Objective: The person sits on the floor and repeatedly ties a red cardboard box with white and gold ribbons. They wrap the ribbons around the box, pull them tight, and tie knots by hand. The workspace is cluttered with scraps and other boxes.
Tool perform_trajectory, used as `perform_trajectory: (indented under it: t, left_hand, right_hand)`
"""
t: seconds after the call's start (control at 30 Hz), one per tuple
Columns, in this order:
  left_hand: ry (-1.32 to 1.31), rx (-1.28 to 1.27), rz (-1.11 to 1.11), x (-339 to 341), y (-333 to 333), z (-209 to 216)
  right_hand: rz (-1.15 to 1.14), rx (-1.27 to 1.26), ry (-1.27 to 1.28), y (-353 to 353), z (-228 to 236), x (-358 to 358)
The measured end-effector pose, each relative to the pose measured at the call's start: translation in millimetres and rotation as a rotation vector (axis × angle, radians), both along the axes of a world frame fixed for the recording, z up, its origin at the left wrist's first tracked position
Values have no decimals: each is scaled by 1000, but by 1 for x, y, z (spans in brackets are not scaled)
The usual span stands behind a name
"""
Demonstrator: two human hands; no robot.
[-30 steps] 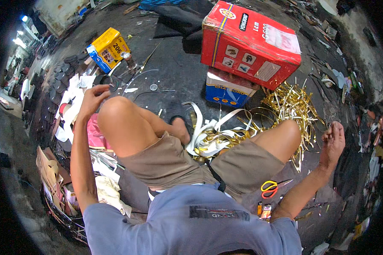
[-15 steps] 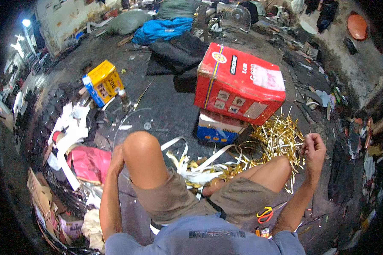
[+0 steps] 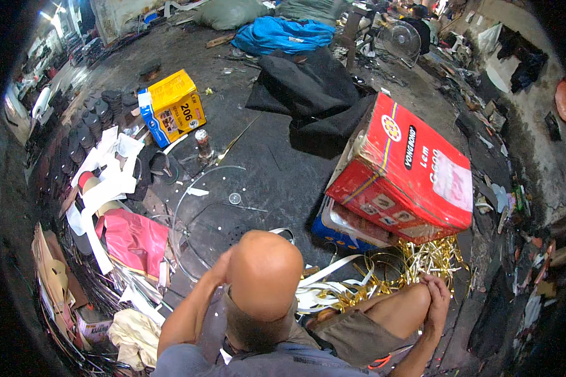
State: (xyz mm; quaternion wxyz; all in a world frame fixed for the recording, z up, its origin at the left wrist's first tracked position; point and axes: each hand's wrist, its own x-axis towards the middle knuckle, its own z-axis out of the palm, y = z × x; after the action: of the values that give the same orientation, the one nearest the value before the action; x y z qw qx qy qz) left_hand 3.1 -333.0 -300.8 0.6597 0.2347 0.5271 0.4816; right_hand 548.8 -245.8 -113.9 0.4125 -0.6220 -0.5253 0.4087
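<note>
My left hand [image 3: 221, 266] lies against the outer side of my raised left knee [image 3: 267, 267], which hides its fingers. My right hand [image 3: 436, 298] rests at my bent right knee [image 3: 412, 308], its fingers somewhat apart and nothing seen in them. Just beyond that knee lies a heap of shiny gold strips [image 3: 431, 261]. White strips [image 3: 324, 273] spread on the floor between my legs and the boxes. A large red tin box [image 3: 409, 169] sits tilted on a blue and white box [image 3: 346, 227], beyond the gold heap.
A yellow and blue box [image 3: 173, 107] stands at the far left, near a small jar [image 3: 202, 144]. Pink sheet material [image 3: 135, 242] and white scraps [image 3: 110, 179] lie left. Black cloth [image 3: 314, 85], a blue sack [image 3: 283, 34] and a fan [image 3: 401, 41] are farther off. Orange-handled scissors [image 3: 380, 362] lie by my right arm.
My right hand has come down and inward onto my right knee. My left hand stays by the left knee. The view has shifted, so the boxes appear farther right and lower.
</note>
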Motion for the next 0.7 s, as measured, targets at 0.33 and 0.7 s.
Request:
perform_trajectory:
  t: [0.33, 0.7]
  left_hand:
    - [472, -64, 145, -65, 226, -11]
    - [-91, -351, 560, -42, 602, -12]
  right_hand:
    - [-80, -110, -268, 35, 9, -49]
    - [-310, -217, -390, 27, 17, -49]
